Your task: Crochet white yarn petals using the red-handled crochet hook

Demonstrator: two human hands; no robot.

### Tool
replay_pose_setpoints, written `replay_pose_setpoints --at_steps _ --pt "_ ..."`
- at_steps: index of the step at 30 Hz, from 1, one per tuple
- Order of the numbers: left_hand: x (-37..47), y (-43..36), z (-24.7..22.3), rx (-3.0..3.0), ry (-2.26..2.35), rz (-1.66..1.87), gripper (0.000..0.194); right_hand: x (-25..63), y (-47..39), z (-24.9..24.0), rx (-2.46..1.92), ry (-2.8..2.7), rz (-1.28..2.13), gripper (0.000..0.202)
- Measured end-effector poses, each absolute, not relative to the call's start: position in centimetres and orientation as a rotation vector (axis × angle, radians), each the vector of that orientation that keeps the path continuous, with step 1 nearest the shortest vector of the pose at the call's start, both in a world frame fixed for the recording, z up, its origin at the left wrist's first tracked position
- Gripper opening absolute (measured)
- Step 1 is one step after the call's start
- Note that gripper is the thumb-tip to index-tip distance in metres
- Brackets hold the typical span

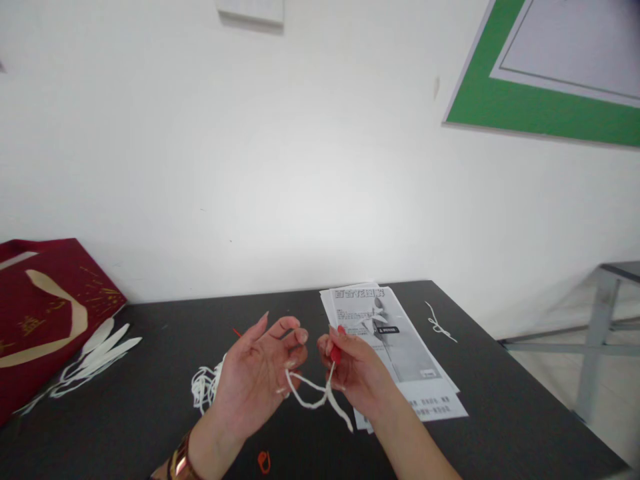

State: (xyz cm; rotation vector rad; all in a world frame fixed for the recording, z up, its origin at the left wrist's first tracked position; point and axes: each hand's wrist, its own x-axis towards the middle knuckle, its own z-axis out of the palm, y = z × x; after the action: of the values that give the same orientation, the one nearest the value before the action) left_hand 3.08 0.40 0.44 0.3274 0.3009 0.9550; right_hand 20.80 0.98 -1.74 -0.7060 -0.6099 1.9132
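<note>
My right hand (356,368) is closed around the red handle of a crochet hook (335,354). The hook's thin shaft points down into a strand of white yarn (313,405), which hangs in a loose loop with a short tail. My left hand (263,370) is turned palm up, its fingers bent and apart. The yarn loop reaches its lower fingers; whether it is wrapped round one I cannot tell. Behind the left wrist lies a heap of white yarn (204,389), partly hidden. An orange stitch marker (264,461) lies on the black table (310,460) below the hands.
Printed sheets (420,360) lie behind my right hand. Farther right is a small knotted piece of white yarn (438,327). At the left, white crocheted petals (103,350) lie by a dark red bag (50,313). A white wall (250,167) rises behind the table.
</note>
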Motion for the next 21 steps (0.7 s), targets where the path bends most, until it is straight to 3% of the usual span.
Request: replay_pose_setpoints --at_steps 7,11,16,21 --pt "2.5 0.4 1.5 0.388 0.166 1.182 0.027 20.6 0.8 -1.8 -0.725 -0.679 1.934 0.033" --pt "3.3 -0.2 2.8 1.331 0.552 1.358 0.039 20.5 0.6 -1.9 -0.718 -0.681 1.947 0.033" --pt "2.4 0.7 3.7 2.334 0.943 0.781 0.030 20.6 0.8 -2.2 -0.731 -0.658 1.964 0.033" --pt "0.5 2.8 2.6 2.495 1.027 0.596 0.031 20.6 0.9 -2.2 -0.735 -0.661 1.982 0.035"
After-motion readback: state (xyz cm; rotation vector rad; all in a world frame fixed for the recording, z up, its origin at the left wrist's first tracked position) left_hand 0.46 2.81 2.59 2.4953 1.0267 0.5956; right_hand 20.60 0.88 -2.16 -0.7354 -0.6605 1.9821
